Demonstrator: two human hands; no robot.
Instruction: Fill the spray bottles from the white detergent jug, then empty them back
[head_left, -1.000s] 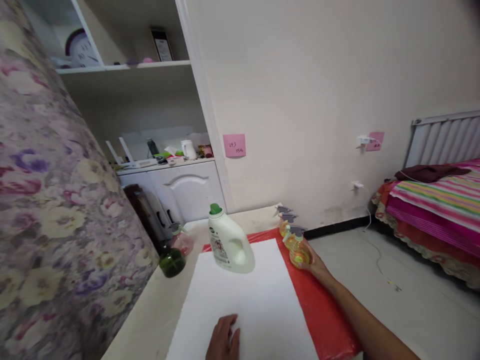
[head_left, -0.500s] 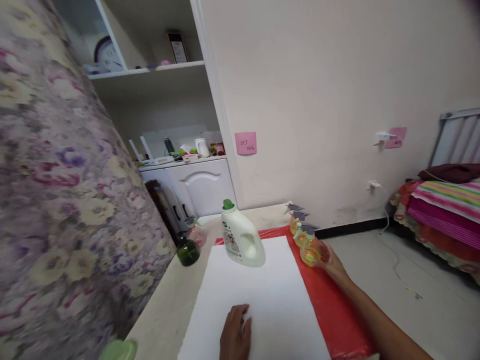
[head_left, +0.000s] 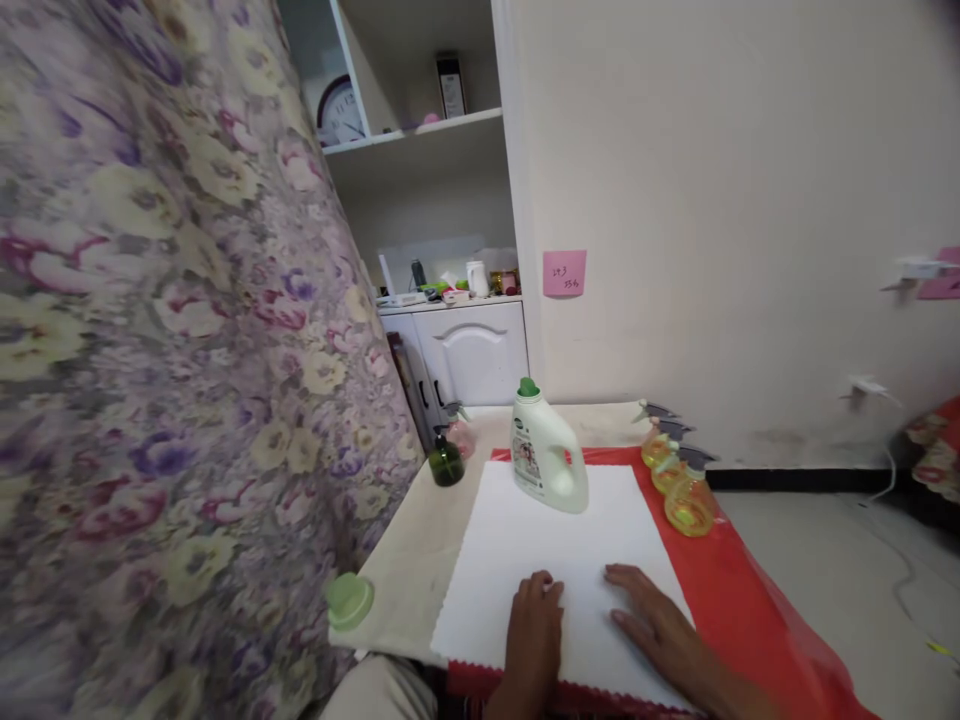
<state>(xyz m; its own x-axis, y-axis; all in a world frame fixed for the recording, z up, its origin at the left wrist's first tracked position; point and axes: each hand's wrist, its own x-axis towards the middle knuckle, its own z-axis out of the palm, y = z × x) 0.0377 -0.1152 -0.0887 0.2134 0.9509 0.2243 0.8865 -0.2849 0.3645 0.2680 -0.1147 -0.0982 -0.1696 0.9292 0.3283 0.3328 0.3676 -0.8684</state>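
My left hand (head_left: pixel 535 622) rests on the white sheet (head_left: pixel 495 560) near its front edge, fingers loosely bent and holding nothing. To its right, my right hand (head_left: pixel 654 622) lies over the same sheet, thumb and fingers apart, also with nothing in it. Beyond both hands a pale green detergent jug (head_left: pixel 551 460) with a green cap stands upright on the far part of the sheet. Yellow spray bottles (head_left: pixel 688 508) with grey trigger heads line the right side, on a red cover (head_left: pixel 720 590).
A dark green bottle (head_left: pixel 447 464) and a pink spray bottle (head_left: pixel 461 436) stand at the table's far left. A light green lid (head_left: pixel 349 602) lies at the near left corner. A floral curtain (head_left: pixel 225 400) hangs along the left; a white cabinet (head_left: pixel 480 355) stands behind.
My right hand has left the nearest yellow spray bottle and come back to the white sheet beside my left hand. The view has turned left, showing more curtain.
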